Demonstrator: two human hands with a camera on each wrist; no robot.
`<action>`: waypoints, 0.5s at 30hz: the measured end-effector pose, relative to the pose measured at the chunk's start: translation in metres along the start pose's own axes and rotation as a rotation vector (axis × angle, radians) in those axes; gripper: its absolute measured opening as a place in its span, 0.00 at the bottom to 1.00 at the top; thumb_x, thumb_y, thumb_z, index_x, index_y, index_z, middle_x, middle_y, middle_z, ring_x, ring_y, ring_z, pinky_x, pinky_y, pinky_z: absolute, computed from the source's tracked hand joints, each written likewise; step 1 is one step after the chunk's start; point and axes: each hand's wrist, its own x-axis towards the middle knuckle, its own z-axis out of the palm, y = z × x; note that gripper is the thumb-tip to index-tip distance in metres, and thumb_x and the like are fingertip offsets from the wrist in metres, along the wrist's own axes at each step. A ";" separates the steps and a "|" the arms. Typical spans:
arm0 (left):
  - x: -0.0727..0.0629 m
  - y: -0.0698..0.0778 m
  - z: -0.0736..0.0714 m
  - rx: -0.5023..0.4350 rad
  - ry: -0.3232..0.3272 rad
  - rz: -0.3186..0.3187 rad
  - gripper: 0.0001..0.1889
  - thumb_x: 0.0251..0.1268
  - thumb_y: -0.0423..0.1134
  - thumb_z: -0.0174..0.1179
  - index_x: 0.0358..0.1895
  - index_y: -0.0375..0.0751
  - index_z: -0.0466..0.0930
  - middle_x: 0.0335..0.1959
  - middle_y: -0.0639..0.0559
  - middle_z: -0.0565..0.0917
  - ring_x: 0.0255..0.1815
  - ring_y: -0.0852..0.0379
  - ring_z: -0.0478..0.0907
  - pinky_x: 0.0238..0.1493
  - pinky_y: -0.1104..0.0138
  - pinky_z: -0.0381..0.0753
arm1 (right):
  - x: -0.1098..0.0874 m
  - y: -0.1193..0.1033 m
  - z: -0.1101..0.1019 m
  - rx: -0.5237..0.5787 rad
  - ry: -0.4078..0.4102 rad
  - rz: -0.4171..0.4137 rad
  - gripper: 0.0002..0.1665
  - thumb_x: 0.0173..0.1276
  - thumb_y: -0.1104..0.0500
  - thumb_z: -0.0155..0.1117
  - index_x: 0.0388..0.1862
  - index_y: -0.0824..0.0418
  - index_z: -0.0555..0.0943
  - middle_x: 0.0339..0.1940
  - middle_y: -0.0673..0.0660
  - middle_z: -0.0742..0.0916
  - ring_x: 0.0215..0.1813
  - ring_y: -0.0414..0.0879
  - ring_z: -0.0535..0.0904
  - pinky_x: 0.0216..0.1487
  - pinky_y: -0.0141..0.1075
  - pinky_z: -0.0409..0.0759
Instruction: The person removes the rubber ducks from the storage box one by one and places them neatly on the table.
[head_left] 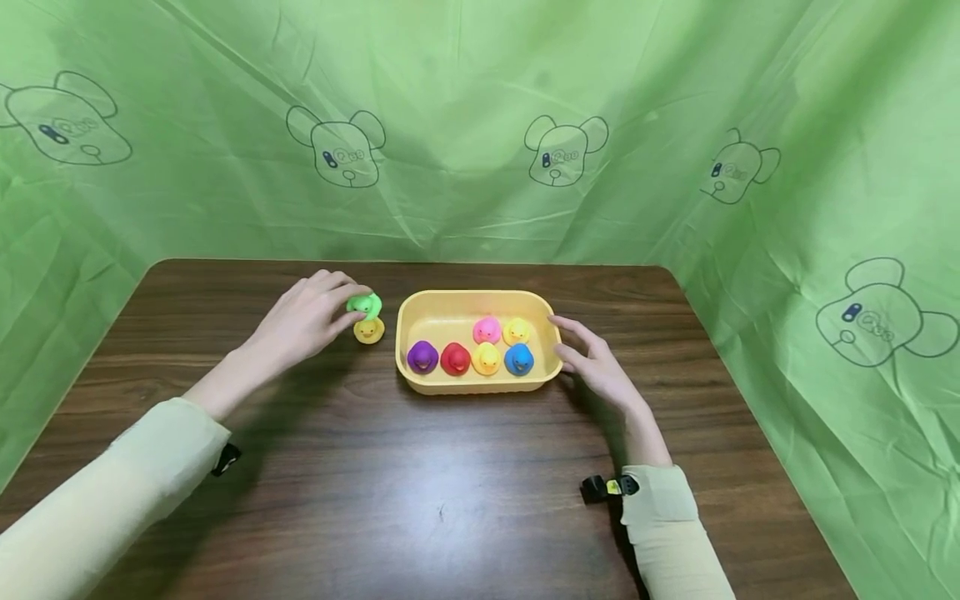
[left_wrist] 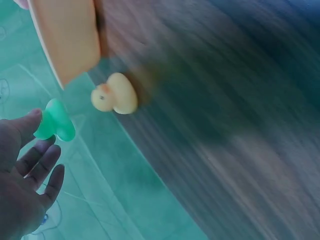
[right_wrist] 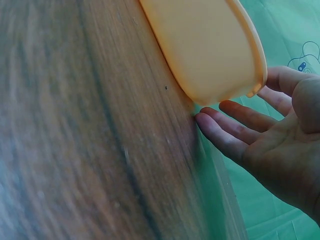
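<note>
My left hand (head_left: 307,312) pinches a green toy duck (head_left: 365,306) between thumb and fingers, left of the yellow basket. In the left wrist view the green duck hangs above the table, its other fingers loosely extended. A yellow toy duck (head_left: 368,332) stands on the table just below the green one in the head view. My right hand (head_left: 600,367) rests its fingertips against the right end of the yellow basket (head_left: 472,388), fingers fairly straight. Inside the basket sit a purple duck (head_left: 423,357), a red duck (head_left: 456,359), a blue duck (head_left: 519,359), a pink duck (head_left: 487,330) and two yellow ducks (head_left: 487,359).
The brown wooden table (head_left: 442,475) carries the basket and ducks. A green curtain (head_left: 450,192) with bear-face outlines hangs behind the table and along both sides. Black straps with small devices (head_left: 609,488) sit at the wrists.
</note>
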 end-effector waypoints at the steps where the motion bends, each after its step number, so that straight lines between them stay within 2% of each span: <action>1: -0.002 -0.002 0.000 0.002 0.001 0.004 0.18 0.66 0.39 0.69 0.58 0.40 0.84 0.52 0.42 0.86 0.53 0.42 0.79 0.54 0.45 0.78 | 0.000 0.000 0.000 -0.002 0.001 0.001 0.31 0.81 0.60 0.55 0.80 0.56 0.65 0.81 0.61 0.68 0.72 0.63 0.75 0.52 0.28 0.85; 6: -0.010 -0.012 0.002 0.022 0.013 0.018 0.18 0.66 0.38 0.69 0.57 0.39 0.84 0.51 0.42 0.86 0.52 0.41 0.80 0.52 0.44 0.79 | 0.000 0.002 0.000 -0.012 0.004 -0.005 0.31 0.81 0.59 0.55 0.80 0.56 0.65 0.82 0.61 0.68 0.71 0.63 0.75 0.53 0.28 0.85; 15: -0.020 -0.027 0.005 0.050 0.002 -0.011 0.18 0.65 0.37 0.70 0.56 0.39 0.85 0.51 0.40 0.86 0.54 0.38 0.80 0.52 0.41 0.79 | 0.001 0.002 0.000 -0.012 0.008 0.004 0.30 0.81 0.59 0.55 0.79 0.54 0.66 0.81 0.61 0.69 0.71 0.62 0.75 0.53 0.29 0.85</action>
